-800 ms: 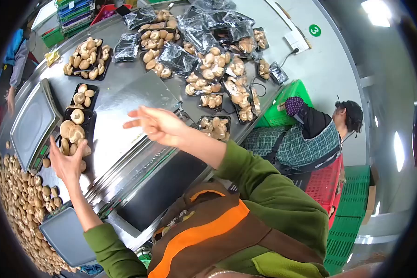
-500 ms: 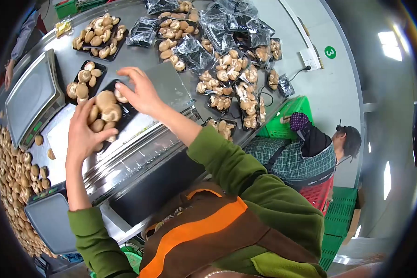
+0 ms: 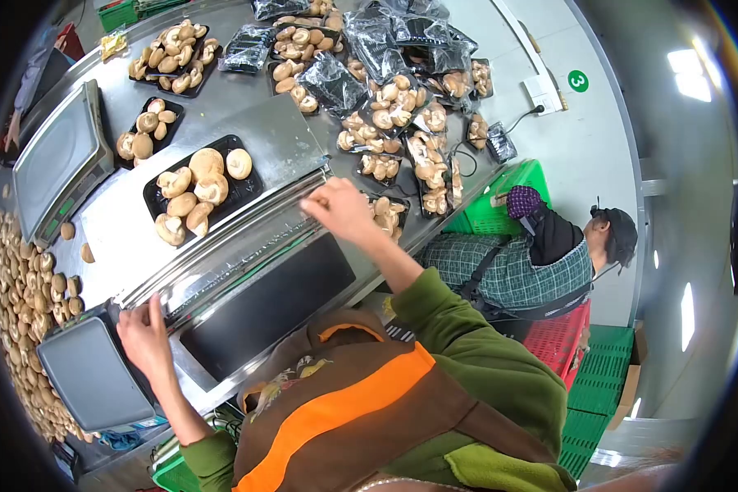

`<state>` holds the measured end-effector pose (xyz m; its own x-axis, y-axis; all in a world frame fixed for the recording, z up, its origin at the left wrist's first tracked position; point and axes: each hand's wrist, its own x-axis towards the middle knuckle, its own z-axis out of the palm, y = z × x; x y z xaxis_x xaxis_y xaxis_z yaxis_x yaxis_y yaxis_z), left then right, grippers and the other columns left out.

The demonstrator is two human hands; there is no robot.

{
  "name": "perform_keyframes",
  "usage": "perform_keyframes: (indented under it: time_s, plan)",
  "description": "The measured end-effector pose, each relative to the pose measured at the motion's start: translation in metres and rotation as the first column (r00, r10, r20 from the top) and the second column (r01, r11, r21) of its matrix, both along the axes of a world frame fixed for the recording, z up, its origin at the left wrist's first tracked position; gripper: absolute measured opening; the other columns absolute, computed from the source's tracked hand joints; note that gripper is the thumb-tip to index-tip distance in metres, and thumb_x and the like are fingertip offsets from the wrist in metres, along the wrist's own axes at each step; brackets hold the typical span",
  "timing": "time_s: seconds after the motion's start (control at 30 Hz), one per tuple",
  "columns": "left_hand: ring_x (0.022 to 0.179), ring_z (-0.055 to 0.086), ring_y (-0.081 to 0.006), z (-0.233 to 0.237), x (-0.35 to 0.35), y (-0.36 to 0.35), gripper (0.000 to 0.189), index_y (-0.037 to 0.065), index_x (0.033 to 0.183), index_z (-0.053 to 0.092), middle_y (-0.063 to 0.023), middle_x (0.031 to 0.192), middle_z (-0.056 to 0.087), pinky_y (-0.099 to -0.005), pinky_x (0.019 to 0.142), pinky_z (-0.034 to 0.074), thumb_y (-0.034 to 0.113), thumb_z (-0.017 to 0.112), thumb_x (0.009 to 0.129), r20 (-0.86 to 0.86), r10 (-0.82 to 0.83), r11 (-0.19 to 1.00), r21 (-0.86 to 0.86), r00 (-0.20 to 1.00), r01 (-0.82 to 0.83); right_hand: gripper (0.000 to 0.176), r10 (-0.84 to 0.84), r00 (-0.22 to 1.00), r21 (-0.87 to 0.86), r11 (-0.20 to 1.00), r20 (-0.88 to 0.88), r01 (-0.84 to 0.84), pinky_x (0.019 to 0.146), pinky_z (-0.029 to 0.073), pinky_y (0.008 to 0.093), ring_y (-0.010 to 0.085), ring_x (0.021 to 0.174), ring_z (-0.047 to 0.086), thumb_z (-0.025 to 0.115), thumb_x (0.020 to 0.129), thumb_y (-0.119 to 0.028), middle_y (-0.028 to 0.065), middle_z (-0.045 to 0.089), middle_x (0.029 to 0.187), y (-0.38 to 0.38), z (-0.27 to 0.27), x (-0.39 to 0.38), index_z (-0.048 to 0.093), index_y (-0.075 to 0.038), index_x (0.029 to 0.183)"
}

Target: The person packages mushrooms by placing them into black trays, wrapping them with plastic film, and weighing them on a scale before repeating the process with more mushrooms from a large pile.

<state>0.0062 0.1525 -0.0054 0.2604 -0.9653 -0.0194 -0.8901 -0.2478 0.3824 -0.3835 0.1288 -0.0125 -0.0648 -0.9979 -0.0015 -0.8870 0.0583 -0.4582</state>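
The left hand's (image 3: 146, 334) thumb and forefinger stand apart near the left end of the metal rails (image 3: 246, 261). The right hand's (image 3: 336, 209) fingers are curled at the rails' right end; whether they pinch anything, I cannot tell. The rails run between the hands, with a dark panel (image 3: 266, 307) on the near side. Just beyond them, on a metal plate (image 3: 275, 135), lies a black tray (image 3: 248, 189), slightly askew and touched by neither hand. A grey pan (image 3: 94, 373) sits close beside the left hand, a heap of loose mushrooms (image 3: 29, 303) past it, and a scale (image 3: 57, 164) farther back.

The tray holds loose mushrooms, some large, caps and stems showing. A smaller tray (image 3: 172, 111) behind it also holds mushrooms. Film-wrapped packs (image 3: 429, 164) crowd the far right, near a green crate (image 3: 512, 193) and a seated co-worker (image 3: 508, 271).
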Motion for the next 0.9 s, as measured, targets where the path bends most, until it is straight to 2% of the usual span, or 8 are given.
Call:
perform_keyframes:
  time_s: [0.1, 0.23, 0.3, 0.37, 0.43, 0.6, 0.7, 0.9]
  plan:
    - [0.078, 0.057, -0.0298, 0.009, -0.025, -0.002, 0.035, -0.002, 0.075, 0.068, -0.0144, 0.076, 0.059, -0.0411, 0.072, 0.044, 0.033, 0.07, 0.08, 0.038, -0.151, 0.988, -0.014, 0.988, 0.151, 0.03, 0.079, 0.981, -0.077, 0.993, -0.177, -0.094, 0.076, 0.046, 0.0404, 0.0268, 0.088, 0.057, 0.068, 0.078, -0.04, 0.0073, 0.062, 0.08, 0.001, 0.002, 0.035, 0.07, -0.011, 0.074]
    - [0.051, 0.047, -0.0164, 0.001, -0.027, -0.008, 0.034, 0.001, 0.066, 0.054, -0.0064, 0.055, 0.046, -0.0322, 0.05, 0.037, 0.026, 0.068, 0.084, -0.414, -0.016, 1.0, -0.02, 0.91, 0.008, 0.024, 0.033, 0.887, 0.025, 0.998, 0.461, -0.05, 0.049, 0.041, 0.0304, 0.0173, 0.051, 0.049, 0.069, 0.082, -0.028, 0.0026, 0.053, 0.059, -0.003, -0.003, 0.03, 0.064, -0.007, 0.07]
    - [0.047, 0.036, -0.0062, -0.001, -0.008, -0.001, 0.031, 0.009, 0.066, 0.05, 0.0008, 0.053, 0.04, -0.0247, 0.041, 0.027, 0.025, 0.065, 0.089, -0.913, 0.278, 0.954, 0.298, 0.298, 0.022, 0.023, -0.408, 0.325, 0.465, 0.878, 0.853, -0.116, 0.041, 0.032, 0.0215, 0.007, 0.047, 0.039, 0.066, 0.087, -0.023, -0.0025, 0.046, 0.057, 0.005, 0.008, 0.012, 0.059, -0.006, 0.074]
    - [0.045, 0.029, -0.004, 0.015, -0.013, 0.009, 0.026, 0.013, 0.072, 0.045, 0.004, 0.057, 0.037, -0.0185, 0.038, 0.021, 0.022, 0.056, 0.094, -0.848, 0.507, 0.862, 0.494, -0.153, 0.117, 0.025, -0.748, -0.223, 0.632, 0.653, 0.625, -0.417, 0.039, 0.024, 0.0167, 0.0016, 0.044, 0.03, 0.056, 0.093, -0.022, -0.006, 0.035, 0.055, 0.014, 0.001, 0.011, 0.049, -0.01, 0.072]
    - [0.046, 0.03, -0.0043, 0.031, -0.013, 0.002, 0.027, 0.013, 0.073, 0.043, 0.0034, 0.059, 0.036, -0.018, 0.037, 0.022, 0.023, 0.048, 0.097, -0.654, 0.532, 0.846, 0.447, -0.538, 0.293, 0.029, -0.788, -0.35, 0.518, 0.603, 0.506, -0.607, 0.037, 0.024, 0.0182, 0.0035, 0.041, 0.028, 0.047, 0.094, -0.022, -0.0048, 0.035, 0.056, 0.015, 0.01, 0.025, 0.045, -0.012, 0.067]
    - [0.072, 0.057, -0.0151, 0.107, -0.017, -0.065, 0.035, 0.003, 0.09, 0.057, -0.009, 0.082, 0.059, -0.0245, 0.061, 0.044, 0.029, 0.036, 0.101, -0.936, -0.136, 0.983, -0.168, -0.325, 0.072, 0.029, -0.107, -0.665, -0.161, 0.93, 0.739, -0.329, 0.05, 0.042, 0.0265, 0.0157, 0.055, 0.049, 0.037, 0.095, -0.023, 0.0049, 0.054, 0.071, -0.084, 0.082, 0.021, 0.052, -0.007, 0.076]
    - [0.116, 0.055, -0.0237, 0.104, -0.032, -0.135, 0.045, -0.002, 0.119, 0.06, -0.0178, 0.124, 0.059, -0.0354, 0.101, 0.039, 0.032, 0.038, 0.1, -0.82, -0.472, 0.88, -0.46, 0.323, 0.119, 0.037, -0.004, -0.128, 0.01, 0.999, 0.992, 0.047, 0.076, 0.05, 0.0307, 0.0241, 0.083, 0.064, 0.036, 0.098, -0.027, 0.0133, 0.065, 0.101, -0.145, 0.103, 0.058, 0.061, 0.0, 0.1]
    - [0.119, 0.049, -0.0377, -0.021, -0.042, -0.177, 0.035, -0.005, 0.109, 0.061, -0.0234, 0.12, 0.057, -0.0358, 0.1, 0.039, 0.023, 0.042, 0.098, -0.338, -0.555, 0.828, -0.316, 0.76, 0.464, 0.043, 0.029, 0.713, 0.065, 0.992, 0.701, -0.104, 0.074, 0.052, 0.0336, 0.0218, 0.079, 0.068, 0.039, 0.097, -0.03, 0.0143, 0.07, 0.086, -0.198, -0.034, 0.057, 0.063, 0.005, 0.094]
